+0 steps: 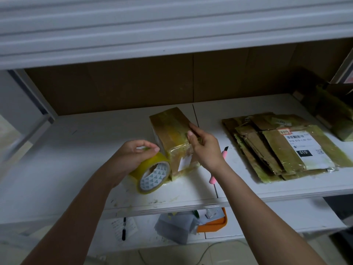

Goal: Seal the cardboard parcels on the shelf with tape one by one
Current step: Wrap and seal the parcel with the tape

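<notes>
While the small cardboard parcel (pixel 172 138) is sitting near the middle of the white shelf (pixel 76 153), both hands are working right at it. Left hand (pixel 131 155) is gripping the yellowish tape roll (pixel 152 174), fingers curled over the top of it, and the roll is pressing up against the parcel's left front corner. Right hand (pixel 203 148) is resting on the parcel's right side, fingers loosely bent with the tips touching the taped top edge; it's not really grabbing anything, more like steadying it. That parcel is already looking pretty wrapped in shiny tape, with a white label on its near face.

Just right of the parcel, a pink box cutter (pixel 219 163) is lying on the shelf, partly hiding under the right wrist. Further right of the parcel, a stack of flattened cardboard packets (pixel 271 148) is lying flat, the top one carrying a barcode label. Below the parcel, on the lower shelf, an orange tray (pixel 215 224), crumpled papers and a black pen (pixel 124 229) are showing.
</notes>
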A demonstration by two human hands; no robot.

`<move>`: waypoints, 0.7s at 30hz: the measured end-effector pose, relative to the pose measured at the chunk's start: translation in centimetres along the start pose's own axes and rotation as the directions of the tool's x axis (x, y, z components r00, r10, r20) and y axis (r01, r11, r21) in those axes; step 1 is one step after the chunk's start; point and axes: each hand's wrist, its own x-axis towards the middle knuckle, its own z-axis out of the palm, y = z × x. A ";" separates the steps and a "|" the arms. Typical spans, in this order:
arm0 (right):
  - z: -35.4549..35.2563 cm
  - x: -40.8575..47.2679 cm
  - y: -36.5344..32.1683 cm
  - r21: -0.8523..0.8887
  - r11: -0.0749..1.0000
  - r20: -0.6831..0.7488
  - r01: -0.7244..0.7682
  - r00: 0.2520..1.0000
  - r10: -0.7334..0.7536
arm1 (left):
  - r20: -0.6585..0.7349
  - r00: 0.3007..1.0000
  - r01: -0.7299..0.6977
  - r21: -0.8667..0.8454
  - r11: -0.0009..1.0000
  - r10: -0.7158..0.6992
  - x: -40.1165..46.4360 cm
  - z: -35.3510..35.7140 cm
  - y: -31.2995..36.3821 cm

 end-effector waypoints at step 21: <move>-5.9 -2.4 5.6 -0.464 0.886 -0.059 -0.007 0.998 -0.023 | 0.019 1.000 0.017 -0.073 0.997 -0.016 -1.0 0.6 -2.8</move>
